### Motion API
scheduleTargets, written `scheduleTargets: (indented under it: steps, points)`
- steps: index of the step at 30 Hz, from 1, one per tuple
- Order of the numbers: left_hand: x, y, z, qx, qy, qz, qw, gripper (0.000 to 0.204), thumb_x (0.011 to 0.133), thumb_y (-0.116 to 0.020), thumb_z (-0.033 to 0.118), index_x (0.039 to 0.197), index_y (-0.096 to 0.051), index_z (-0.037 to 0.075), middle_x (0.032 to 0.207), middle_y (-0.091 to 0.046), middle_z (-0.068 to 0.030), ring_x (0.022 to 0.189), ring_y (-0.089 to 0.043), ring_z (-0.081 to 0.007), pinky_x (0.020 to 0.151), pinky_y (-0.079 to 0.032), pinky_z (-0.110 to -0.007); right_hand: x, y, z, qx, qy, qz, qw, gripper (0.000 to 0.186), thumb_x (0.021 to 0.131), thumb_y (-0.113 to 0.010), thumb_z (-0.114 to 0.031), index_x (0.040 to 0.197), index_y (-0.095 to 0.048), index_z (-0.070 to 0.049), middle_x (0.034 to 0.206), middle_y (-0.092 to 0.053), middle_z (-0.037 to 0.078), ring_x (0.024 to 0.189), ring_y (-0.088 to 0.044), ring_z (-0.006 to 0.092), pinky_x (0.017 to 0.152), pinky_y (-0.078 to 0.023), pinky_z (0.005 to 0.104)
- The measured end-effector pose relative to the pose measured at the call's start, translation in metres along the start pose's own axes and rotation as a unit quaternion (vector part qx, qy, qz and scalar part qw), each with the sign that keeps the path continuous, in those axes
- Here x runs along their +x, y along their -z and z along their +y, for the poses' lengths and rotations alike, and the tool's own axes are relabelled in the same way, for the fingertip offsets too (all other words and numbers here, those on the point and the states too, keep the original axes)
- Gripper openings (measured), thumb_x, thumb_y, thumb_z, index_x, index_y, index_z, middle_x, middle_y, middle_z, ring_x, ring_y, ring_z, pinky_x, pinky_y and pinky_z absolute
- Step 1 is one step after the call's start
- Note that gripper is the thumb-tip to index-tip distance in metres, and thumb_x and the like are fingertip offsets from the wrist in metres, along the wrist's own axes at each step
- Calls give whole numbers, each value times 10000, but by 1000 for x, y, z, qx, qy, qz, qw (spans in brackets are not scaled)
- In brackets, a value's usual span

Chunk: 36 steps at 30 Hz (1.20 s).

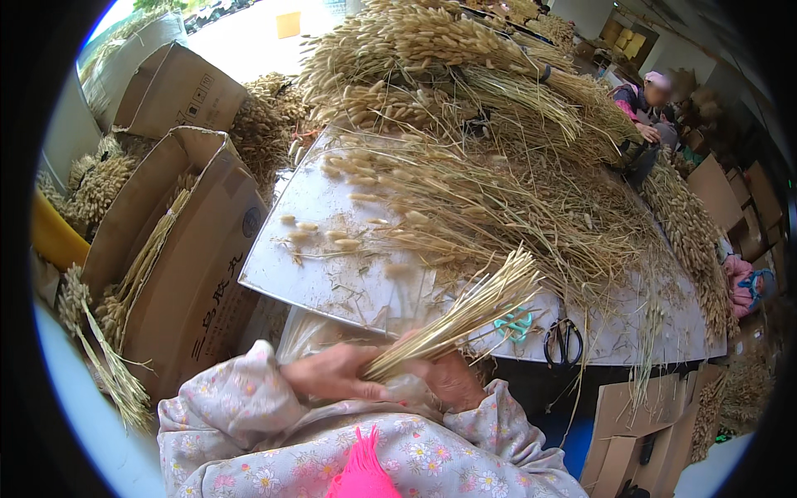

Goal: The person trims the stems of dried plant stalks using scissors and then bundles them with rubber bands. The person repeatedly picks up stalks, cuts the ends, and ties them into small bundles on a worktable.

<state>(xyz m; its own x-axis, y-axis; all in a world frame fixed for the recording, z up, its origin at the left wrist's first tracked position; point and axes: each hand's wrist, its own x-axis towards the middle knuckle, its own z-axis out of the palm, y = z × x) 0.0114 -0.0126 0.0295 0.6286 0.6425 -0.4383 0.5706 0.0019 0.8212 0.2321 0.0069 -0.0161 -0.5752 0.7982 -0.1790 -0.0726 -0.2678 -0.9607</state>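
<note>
Just in front of me, over the near table edge, I hold a bundle of dried grass stalks (477, 311). The stalk ends point up and to the right; the other end is hidden between my hands and sleeves. My left hand (334, 371) is closed around the lower end. My right hand (455, 380) grips the bundle from the right, its fingers mostly hidden behind the stalks. Thin clear plastic (408, 388) shows between and below my hands. Close by on the table lie black-handled scissors (564, 344) and a green-handled pair (513, 324).
Loose dried bunny-tail grass (465, 195) is spread on the white table (278, 257), with a tall heap (390, 50) at the back. Cardboard boxes (195, 274) stand left, another carton (635, 432) lower right. A person (643, 108) works at the far right; another in pink (741, 286) is nearer.
</note>
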Motion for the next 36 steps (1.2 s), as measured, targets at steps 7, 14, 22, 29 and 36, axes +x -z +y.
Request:
scheduleTargets:
  steps: [7, 14, 22, 29, 36]
  points:
    - [23, -15, -18, -406, -89, -176, 892, 660, 836, -624, 504, 1200, -499, -32, 963, -608, -119, 835, -586, -159, 761, -470, -290, -3, 4, -17, 45, 11, -74, 996, 70, 819, -654, -45, 856, -600, -21, 797, -615, 46, 667, -573, 106, 581, -465, 246]
    - [28, -27, -16, -519, -38, -186, 833, 351, 928, -565, 343, 1016, -540, 5, 661, -443, 26, 521, -396, -40, 470, -325, -183, -7, 7, -15, 69, 41, -76, 994, 163, 821, -662, -86, 949, -599, -8, 919, -620, 63, 781, -583, 115, 715, -483, 262]
    - [20, -23, -10, -420, 19, -2, 907, 232, 948, -553, 285, 884, -520, 64, 626, -394, 64, 510, -309, -25, 437, -249, -207, -16, 24, -38, -190, -128, -105, 968, 276, 840, -663, -172, 1031, -623, 23, 893, -645, 47, 812, -587, 125, 772, -477, 288]
    - [30, -32, -10, -139, -4, 150, 979, 275, 925, -587, 279, 918, -571, 4, 620, -504, 2, 537, -442, -95, 483, -364, -277, -30, 25, -54, -92, 117, 222, 964, 297, 876, -643, -112, 1121, -557, 32, 790, -622, 40, 650, -567, 48, 558, -460, 172]
    - [26, -36, 0, -17, -10, 179, 984, 270, 884, -599, 259, 1008, -578, 20, 756, -586, -205, 671, -552, -349, 629, -433, -409, -21, 16, -49, -127, 109, 185, 968, 220, 908, -604, -132, 1076, -612, 11, 768, -658, 46, 636, -599, 64, 566, -496, 199]
